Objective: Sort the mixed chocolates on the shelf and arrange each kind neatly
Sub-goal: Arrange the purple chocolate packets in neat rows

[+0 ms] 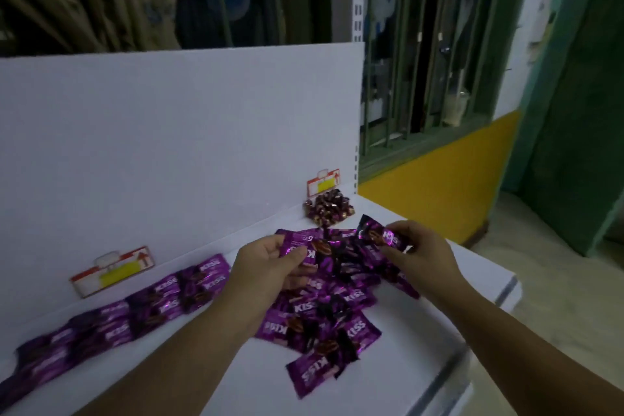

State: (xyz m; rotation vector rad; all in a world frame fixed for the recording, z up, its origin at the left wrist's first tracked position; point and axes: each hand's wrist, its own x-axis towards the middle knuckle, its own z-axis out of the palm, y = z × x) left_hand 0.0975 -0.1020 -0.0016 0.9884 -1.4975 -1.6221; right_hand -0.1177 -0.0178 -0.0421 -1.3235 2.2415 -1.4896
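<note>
Head view: left hand [266, 267] and right hand [422, 255] pinch packets [373, 233] above pile [324, 317].

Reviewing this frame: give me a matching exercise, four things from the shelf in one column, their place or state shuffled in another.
1 left hand
2 right hand
3 small dark candies
4 row of purple packets

A heaped by the right price tag
B pinches a lifted packet, right of the loose pile
C lined along the back panel
D grips a packet at that pile's left

Pairs: 1-D, 2-B, 3-A, 4-C
</note>
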